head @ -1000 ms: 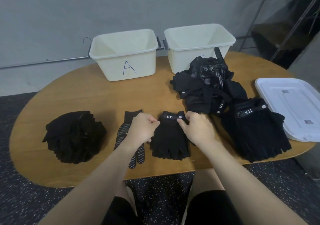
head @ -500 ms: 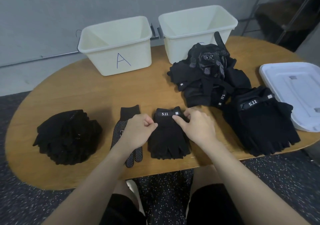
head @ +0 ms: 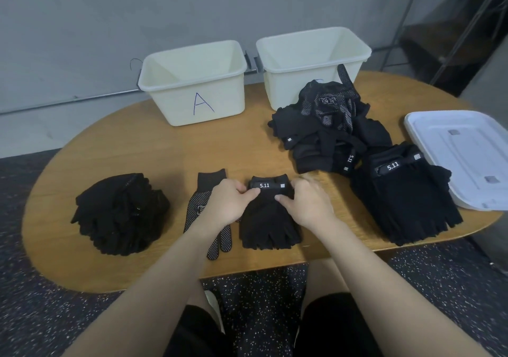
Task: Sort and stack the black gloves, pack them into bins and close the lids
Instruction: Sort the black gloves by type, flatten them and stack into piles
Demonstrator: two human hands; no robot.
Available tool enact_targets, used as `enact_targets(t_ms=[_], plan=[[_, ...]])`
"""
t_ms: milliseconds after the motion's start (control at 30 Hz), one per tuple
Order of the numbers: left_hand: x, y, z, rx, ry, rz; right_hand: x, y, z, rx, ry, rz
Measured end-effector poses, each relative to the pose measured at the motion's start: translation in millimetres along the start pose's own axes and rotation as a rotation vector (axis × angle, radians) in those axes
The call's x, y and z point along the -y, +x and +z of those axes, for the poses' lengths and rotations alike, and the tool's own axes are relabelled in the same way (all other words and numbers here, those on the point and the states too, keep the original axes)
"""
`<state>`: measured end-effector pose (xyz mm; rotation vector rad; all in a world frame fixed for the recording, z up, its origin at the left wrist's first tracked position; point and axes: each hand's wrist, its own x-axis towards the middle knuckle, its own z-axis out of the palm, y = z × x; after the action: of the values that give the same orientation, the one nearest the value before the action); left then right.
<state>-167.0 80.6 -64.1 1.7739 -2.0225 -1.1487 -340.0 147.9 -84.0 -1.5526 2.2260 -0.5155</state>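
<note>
While the lid (head: 464, 161) runs off the right edge, I see the fingerless glove (head: 268, 219) at frame centre — my left hand (head: 229, 205) and right hand (head: 309, 205) pinch its cuff, slightly apart, partly hiding the dotted glove (head: 198, 205).

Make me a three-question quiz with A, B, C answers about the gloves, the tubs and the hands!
1. Where is the dotted glove?
A. in a tub
B. on the table, left of the 5.11 glove
C. on the lid

2. How many cream tubs are there?
A. one
B. two
C. four

3. What are both hands doing?
A. holding the 5.11 glove's cuff
B. closing a lid
C. resting idle

Answers: 1 B, it lies partly under the left hand. 2 B, tub A and a second tub. 3 A, the left hand and the right hand pinch its cuff.
</note>
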Motion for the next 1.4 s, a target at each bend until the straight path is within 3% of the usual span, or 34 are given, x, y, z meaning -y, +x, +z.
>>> enact_targets(t_ms=[167, 333, 467, 600, 833, 1100, 1400], plan=[[-5, 0, -11, 0.113, -0.010, -0.018, 1, -7, -4, -0.042, 0.198, -0.064], [0, -4, -19, 0.092, -0.229, 0.026, 3, 0, -20, 0.134, 0.820, 0.088], [2, -4, -26, 0.057, -0.494, -0.002, 12, 6, -30, 0.266, 0.940, 0.185], [7, 2, -37, 0.005, -0.572, 0.007, 23, 21, -27, 0.401, 1.103, 0.230], [16, 16, -64, -0.158, -0.721, 0.030, 63, 62, -13, 0.387, 1.198, 0.053], [22, 48, -82, -0.254, -0.602, -0.015, 96, 133, 7, 0.316, 1.114, 0.011], [35, 109, -96, -0.506, -0.553, -0.196, 132, 208, 48, 0.284, 0.905, -0.044]])
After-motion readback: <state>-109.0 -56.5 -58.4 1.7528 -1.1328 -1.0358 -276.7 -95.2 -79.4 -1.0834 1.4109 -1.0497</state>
